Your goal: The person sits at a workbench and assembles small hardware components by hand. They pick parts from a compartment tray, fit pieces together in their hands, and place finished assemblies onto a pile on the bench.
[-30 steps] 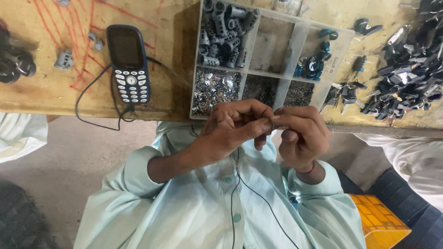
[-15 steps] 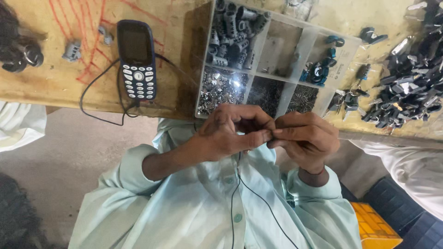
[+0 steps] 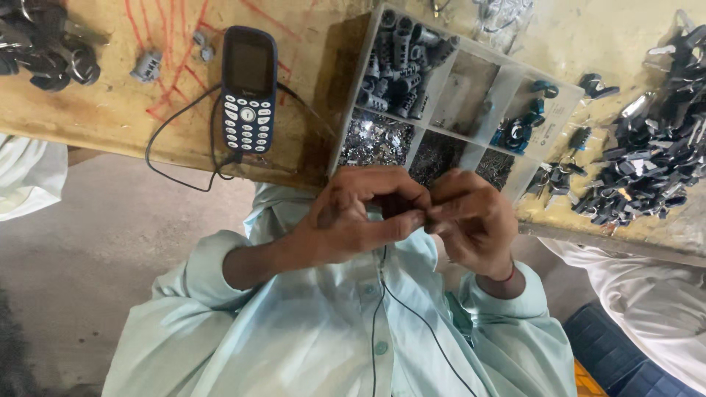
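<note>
My left hand (image 3: 346, 220) and my right hand (image 3: 474, 228) meet fingertip to fingertip in front of my chest, just below the table's edge. Between the pinched fingers sits a small dark part (image 3: 421, 214), mostly hidden, and both hands grip it. Right above the hands a clear compartment box (image 3: 565, 110) stands on the wooden table (image 3: 110, 117). It holds grey tube-like pieces (image 3: 401, 59), shiny metal bits (image 3: 375, 140) and some blue and black pieces (image 3: 518, 132).
A dark blue keypad phone (image 3: 248, 88) with a black cable (image 3: 158, 158) lies left of the box. A heap of dark parts (image 3: 647, 169) covers the table's right side, with more (image 3: 44, 59) at top left. People in white cloth (image 3: 647, 294) sit on both sides.
Both hands stay pinched together on the small part, with the fingers shifting slightly. The view has drifted a little, so the phone and box sit further right in the picture.
</note>
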`<state>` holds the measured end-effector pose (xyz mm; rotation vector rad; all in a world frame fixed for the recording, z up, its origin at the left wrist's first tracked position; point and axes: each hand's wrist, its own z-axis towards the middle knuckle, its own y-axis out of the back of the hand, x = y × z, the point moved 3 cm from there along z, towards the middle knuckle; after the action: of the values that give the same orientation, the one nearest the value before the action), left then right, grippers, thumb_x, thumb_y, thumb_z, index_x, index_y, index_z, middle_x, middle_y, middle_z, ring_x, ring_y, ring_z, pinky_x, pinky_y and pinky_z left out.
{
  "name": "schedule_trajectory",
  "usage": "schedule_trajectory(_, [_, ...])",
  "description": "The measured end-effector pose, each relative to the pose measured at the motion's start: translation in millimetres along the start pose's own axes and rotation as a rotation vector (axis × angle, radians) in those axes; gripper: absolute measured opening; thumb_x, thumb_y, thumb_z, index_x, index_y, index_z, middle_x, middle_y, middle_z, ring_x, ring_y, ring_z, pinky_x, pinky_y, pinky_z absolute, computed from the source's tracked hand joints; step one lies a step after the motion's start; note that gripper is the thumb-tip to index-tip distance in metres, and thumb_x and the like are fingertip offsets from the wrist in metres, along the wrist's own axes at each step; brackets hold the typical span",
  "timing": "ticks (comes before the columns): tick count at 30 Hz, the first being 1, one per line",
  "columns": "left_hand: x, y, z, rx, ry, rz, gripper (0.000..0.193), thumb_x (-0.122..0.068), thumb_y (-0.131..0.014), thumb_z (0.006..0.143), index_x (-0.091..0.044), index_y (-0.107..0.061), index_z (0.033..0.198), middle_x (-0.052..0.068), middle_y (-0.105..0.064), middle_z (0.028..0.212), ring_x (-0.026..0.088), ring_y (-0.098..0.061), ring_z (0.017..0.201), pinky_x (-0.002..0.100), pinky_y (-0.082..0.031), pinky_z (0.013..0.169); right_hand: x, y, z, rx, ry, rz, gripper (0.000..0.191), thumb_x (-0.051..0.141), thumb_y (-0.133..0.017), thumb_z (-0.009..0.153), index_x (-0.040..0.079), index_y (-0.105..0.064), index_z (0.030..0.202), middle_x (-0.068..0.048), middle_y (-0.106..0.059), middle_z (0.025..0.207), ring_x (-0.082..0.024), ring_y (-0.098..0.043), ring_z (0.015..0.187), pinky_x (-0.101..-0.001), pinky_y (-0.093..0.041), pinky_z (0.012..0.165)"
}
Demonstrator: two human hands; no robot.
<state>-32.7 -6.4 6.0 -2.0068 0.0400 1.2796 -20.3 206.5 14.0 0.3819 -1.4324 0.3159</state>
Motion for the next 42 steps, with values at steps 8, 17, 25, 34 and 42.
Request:
schedule_trajectory(8, [10.3,3.0,-4.2,-0.092,0.131,-0.190,0.016,-0.012,-0.069,0.099,0.001,-0.069,0.108,0.001,-0.064,0.087,0.006,-0.059,0.074,0.022,-0.050,0.067,28.9,-23.7,118.4,-0.262,-0.177,-0.798,0.020,0.005,-0.077,0.106,0.002,-0.066,0.122,-0.008,-0.061,0.098,-0.018,-0.061,0.080,-0.0306,-0.049,0.068])
schedule_trajectory(17, [14.7,21.0,-2.8,-0.161,-0.005,-0.112,0.009,-0.008,-0.064,0.100,-0.002,-0.065,0.107,0.003,-0.068,0.097,0.006,-0.064,0.085,0.023,-0.056,0.078,25.0,-5.9,58.8,0.093,-0.310,-0.438,0.030,-0.007,-0.069,0.093,0.004,-0.063,0.121,-0.012,-0.067,0.110,-0.027,-0.074,0.092,-0.0335,-0.059,0.077])
schedule_trajectory(25, [12.0,4.2,5.5,-0.117,0.143,0.099,0.012,-0.009,-0.076,0.092,-0.001,-0.070,0.097,-0.001,-0.068,0.088,0.002,-0.060,0.080,0.021,-0.051,0.071,29.5,-16.1,9.3,-0.110,-0.111,-0.645,0.044,-0.016,-0.064,0.087,0.005,-0.068,0.126,-0.014,-0.066,0.128,-0.030,-0.071,0.114,-0.0348,-0.058,0.092])
schedule_trajectory(34, [-1.4,-9.1,2.7,-0.248,0.069,0.222,0.018,-0.019,-0.079,0.091,-0.002,-0.072,0.095,-0.002,-0.071,0.083,0.000,-0.060,0.074,0.020,-0.051,0.066,33.5,-8.8,7.8,-0.074,0.017,-0.756,0.049,-0.016,-0.067,0.083,0.004,-0.069,0.127,-0.016,-0.068,0.124,-0.030,-0.071,0.111,-0.0383,-0.058,0.096])
schedule_trajectory(42, [-6.2,-13.3,3.6,-0.248,0.109,0.283,0.019,-0.020,-0.079,0.090,-0.002,-0.073,0.093,-0.003,-0.071,0.080,0.001,-0.061,0.071,0.020,-0.051,0.064,22.5,-5.0,4.2,-0.168,0.032,-0.625,0.029,-0.018,-0.067,0.089,0.000,-0.066,0.113,-0.015,-0.071,0.120,-0.028,-0.073,0.105,-0.0320,-0.060,0.085])
